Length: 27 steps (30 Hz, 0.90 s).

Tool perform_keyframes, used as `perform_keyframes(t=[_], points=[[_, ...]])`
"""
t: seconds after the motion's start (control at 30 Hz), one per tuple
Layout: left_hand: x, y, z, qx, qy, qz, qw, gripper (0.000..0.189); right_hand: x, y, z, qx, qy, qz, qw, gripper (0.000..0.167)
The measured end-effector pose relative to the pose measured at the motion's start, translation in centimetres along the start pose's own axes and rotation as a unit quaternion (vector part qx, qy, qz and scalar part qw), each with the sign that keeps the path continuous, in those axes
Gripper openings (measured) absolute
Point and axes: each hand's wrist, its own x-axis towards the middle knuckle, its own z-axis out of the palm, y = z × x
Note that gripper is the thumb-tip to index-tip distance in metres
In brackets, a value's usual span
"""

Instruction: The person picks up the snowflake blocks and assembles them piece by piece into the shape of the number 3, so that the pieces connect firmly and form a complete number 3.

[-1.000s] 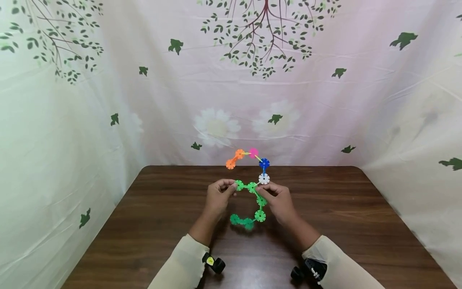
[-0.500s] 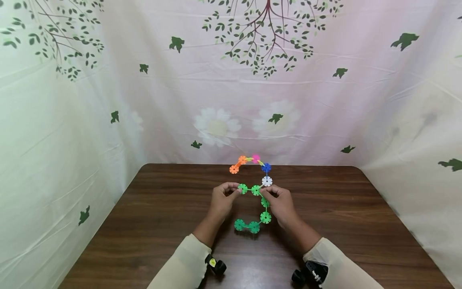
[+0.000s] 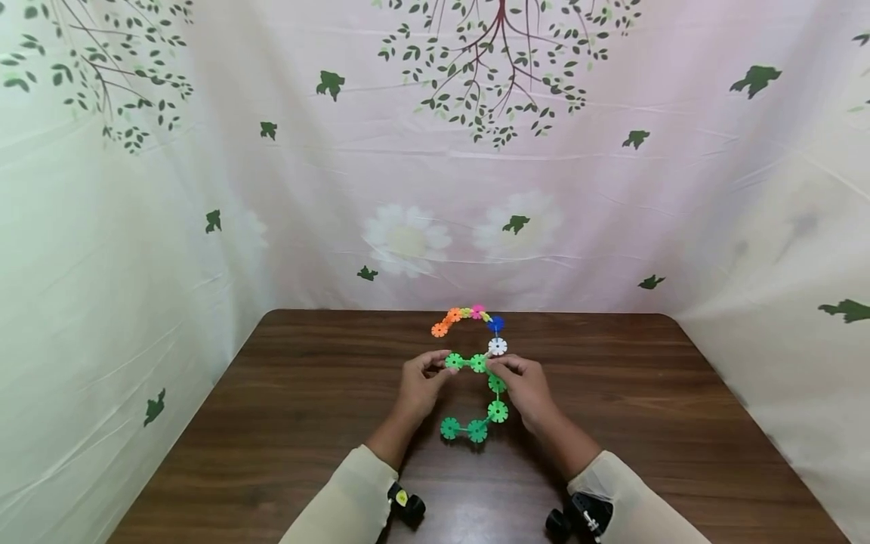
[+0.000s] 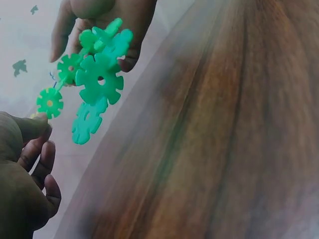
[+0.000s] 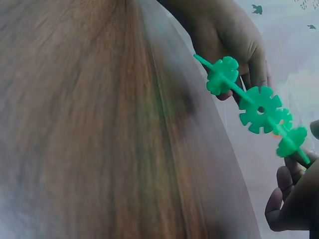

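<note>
A chain of interlocking notched plastic discs, curved like a figure 3, is held over the table in the head view. Its upper arc runs from orange discs (image 3: 439, 330) through a pink disc (image 3: 478, 311) and a blue disc (image 3: 496, 324) to a white disc (image 3: 498, 346). Green discs (image 3: 498, 412) form the middle arm and lower curve. My left hand (image 3: 419, 385) pinches the end green disc (image 3: 454, 362) of the middle arm between thumb and fingers. At the joint below the white disc, my right hand (image 3: 526, 385) pinches the chain; its fingertips partly hide that joint.
The dark wooden table (image 3: 285, 423) spreads out on all sides of the hands. Behind it and at both sides hangs a pale printed cloth (image 3: 306, 196). Black wrist devices (image 3: 410, 508) sit by both sleeve cuffs.
Both hands have come down a little with the chain. Its upper arc has dropped toward the table more than the rest, and the lower green curve has shifted slightly right and nearer.
</note>
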Motion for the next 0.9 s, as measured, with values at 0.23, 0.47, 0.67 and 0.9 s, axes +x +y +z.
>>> perform_keyframes(t=[0.23, 0.47, 0.67, 0.9], points=[[-0.2, -0.5, -0.2, 0.055, -0.015, 0.022, 0.9981, 0.034, 0.0, 0.6, 0.4, -0.071, -0.001, -0.044, 0.9965, 0.017], [-0.2, -1.0, -0.3, 0.098, -0.031, 0.04, 0.9939, 0.034, 0.1, 1.0, 0.6, -0.117, -0.021, -0.042, 0.9921, 0.018], [0.1, -1.5, -0.3, 0.119, -0.04, 0.033, 0.9915, 0.032, 0.1, 1.1, 0.6, -0.131, -0.038, -0.022, 0.9905, 0.021], [-0.1, -2.1, -0.2, 0.171, -0.016, 0.043, 0.9842, 0.029, -0.1, 1.3, 0.6, -0.169, -0.051, -0.008, 0.9843, 0.034]])
